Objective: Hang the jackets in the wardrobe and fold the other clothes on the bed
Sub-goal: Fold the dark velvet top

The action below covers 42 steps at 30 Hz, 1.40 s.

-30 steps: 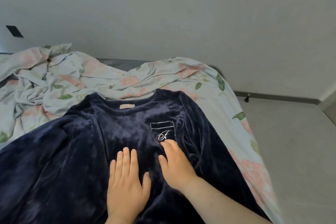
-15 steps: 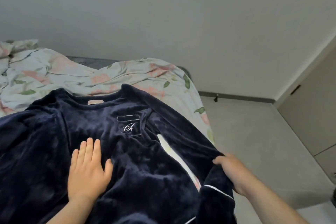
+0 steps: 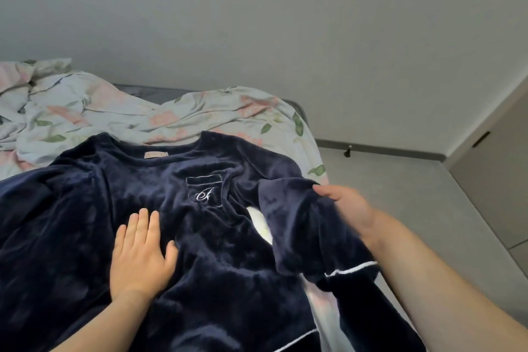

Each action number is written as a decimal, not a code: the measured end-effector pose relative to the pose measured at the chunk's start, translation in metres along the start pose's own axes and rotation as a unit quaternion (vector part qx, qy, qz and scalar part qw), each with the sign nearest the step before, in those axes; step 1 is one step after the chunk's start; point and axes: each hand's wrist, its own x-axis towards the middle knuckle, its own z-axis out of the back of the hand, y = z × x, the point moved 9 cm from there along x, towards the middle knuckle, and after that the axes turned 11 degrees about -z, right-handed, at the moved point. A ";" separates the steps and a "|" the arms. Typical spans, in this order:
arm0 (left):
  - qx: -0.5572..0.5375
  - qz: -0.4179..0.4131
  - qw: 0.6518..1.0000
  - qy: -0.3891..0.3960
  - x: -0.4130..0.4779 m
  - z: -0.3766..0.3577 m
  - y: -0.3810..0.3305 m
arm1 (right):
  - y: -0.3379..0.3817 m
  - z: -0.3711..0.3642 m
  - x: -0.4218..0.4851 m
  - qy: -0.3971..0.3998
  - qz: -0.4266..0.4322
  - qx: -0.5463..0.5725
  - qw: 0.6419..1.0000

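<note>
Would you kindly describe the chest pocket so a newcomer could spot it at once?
A navy velvet top lies spread on the floral sheet. Below its neckline, beyond the left hand, sits the pocket. It alone bears a dotted white outline and a white monogram.

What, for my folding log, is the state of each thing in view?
navy top: lying front-up on the floral sheet, body not yet folded.
sleeve: lifted, doubled over toward the chest pocket.
left hand: flat, pressing on the top's front.
right hand: gripping the sleeve.
floral sheet: rumpled.
</note>
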 end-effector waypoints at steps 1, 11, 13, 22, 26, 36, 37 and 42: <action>0.003 0.000 1.000 -0.002 0.000 0.000 0.000 | -0.010 -0.029 0.006 0.008 -0.018 -0.069 0.997; 0.012 0.000 1.000 -0.017 0.001 -0.003 0.003 | -0.079 -0.071 0.005 -0.141 0.091 -0.383 0.909; 0.012 0.000 1.000 -0.018 0.004 -0.006 0.004 | -0.084 -0.021 -0.018 -0.247 0.131 -0.318 0.906; -0.128 0.034 0.991 -0.024 -0.014 0.037 -0.020 | -0.167 0.019 -0.044 -0.340 0.072 -0.558 0.753; -0.340 0.061 0.938 -0.042 -0.112 0.061 -0.070 | -0.172 0.023 -0.045 -0.289 0.021 -0.450 0.845; -0.704 0.227 0.659 0.136 -0.171 0.037 -0.133 | -0.179 0.013 -0.055 -0.154 0.003 -0.164 0.974; -0.719 0.223 0.645 0.132 -0.168 0.039 -0.133 | -0.183 0.015 -0.058 -0.161 0.005 -0.127 0.979; -0.542 0.210 0.780 0.232 -0.185 0.023 -0.119 | -0.209 0.023 -0.068 -0.206 -0.069 -0.234 0.948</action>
